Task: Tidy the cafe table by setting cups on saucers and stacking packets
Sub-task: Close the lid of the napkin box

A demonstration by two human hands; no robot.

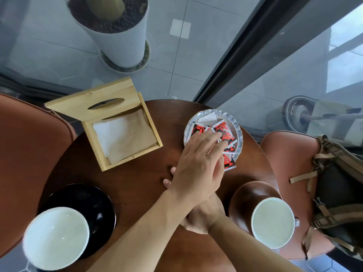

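on the round dark wooden table [137,185] we see both of our arms crossing near the middle. our left hand [198,165] reaches over from the lower left and lies flat on the fluted glass dish [190,124] at the far right side of the table, its fingers [212,137] spread loosely and pressing down on the red and black packets [224,132] heaped inside; it pins them rather than pinching any one. one packet [228,163] hangs over the dish's near rim, partly under that hand. our right hand [202,214] sits beneath the left forearm, mostly hidden; a couple of fingertips [167,182] peek out on the wood to the left of the left wrist, so it seems to lie open on the table, though we cannot tell for sure.

near the lower left edge a white cup [56,238] stands on the near part of a black saucer [94,203]. at the lower right a second white cup [273,222], handle pointing right, stands on the near part of a brown saucer [247,199]. at the far left of the table an open wooden napkin box [98,148] holds white and brown napkins [125,140], its slotted lid [92,99] tipped back. brown chairs [25,154] flank the table, and a bag [337,185] rests on the right one. a white planter [117,36] stands on the floor beyond.
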